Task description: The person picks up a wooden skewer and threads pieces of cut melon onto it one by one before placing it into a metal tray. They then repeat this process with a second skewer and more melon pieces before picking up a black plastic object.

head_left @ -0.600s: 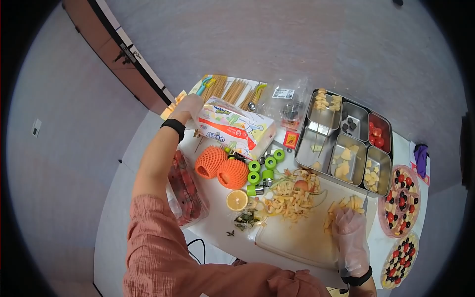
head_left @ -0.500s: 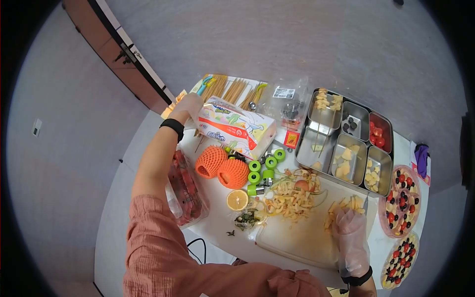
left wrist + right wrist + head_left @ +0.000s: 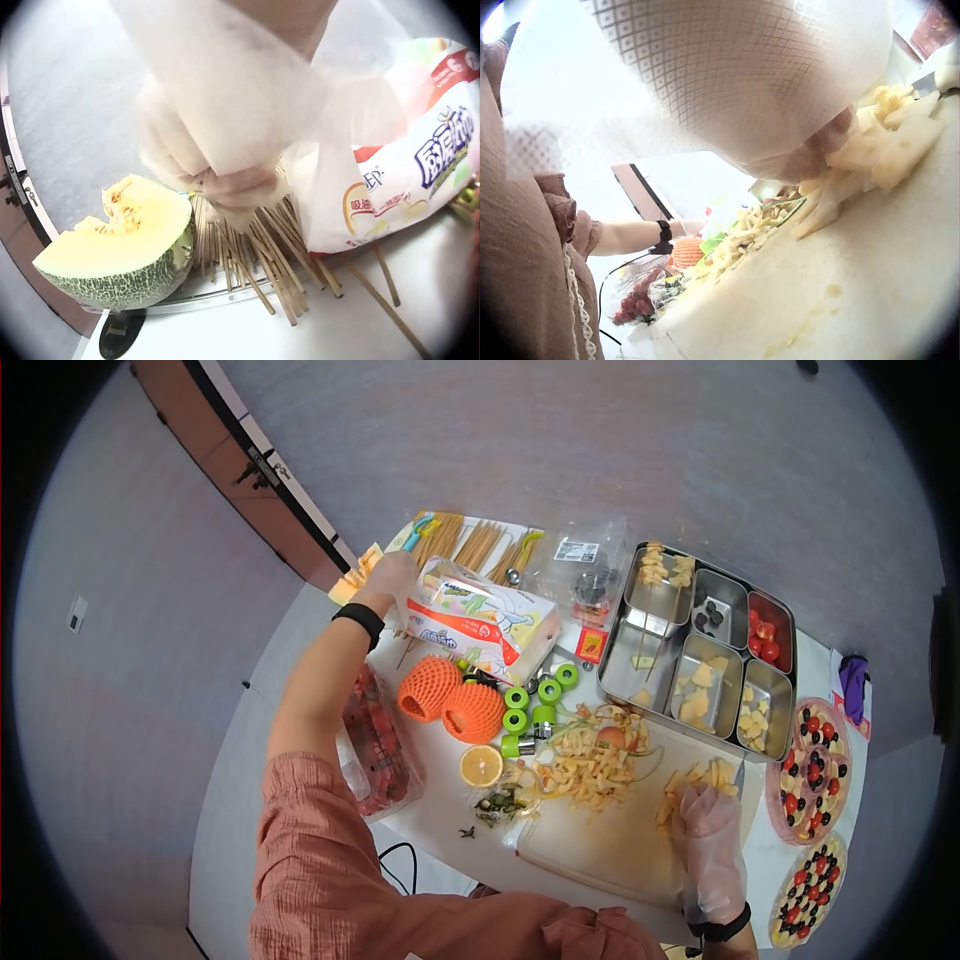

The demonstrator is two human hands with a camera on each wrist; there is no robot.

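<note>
My left hand [image 3: 393,578], in a clear plastic glove, reaches to the far left of the table. Its bent fingers [image 3: 225,180] are right at a heap of bamboo skewers [image 3: 277,255], between a cut melon wedge [image 3: 120,259] and a tissue pack [image 3: 480,622]. Whether they grip a skewer I cannot tell. Over on the cutting board [image 3: 600,850], my gloved right hand [image 3: 710,825] rests at a pile of pale cut fruit pieces [image 3: 885,146], its fingertips against them. A knife [image 3: 740,775] lies by that hand, partly hidden.
A steel tray [image 3: 620,685] with fruit compartments stands behind the board. Peelings [image 3: 590,760], green-handled cutters [image 3: 515,720], orange foam nets [image 3: 472,712], half an orange [image 3: 481,765] and a strawberry box [image 3: 385,755] crowd the middle and left. Two decorated fruit platters [image 3: 808,890] sit at right.
My left hand stays at the skewers, having shifted only slightly. The tissue pack beside it has shifted a little too. My right hand keeps its place on the board.
</note>
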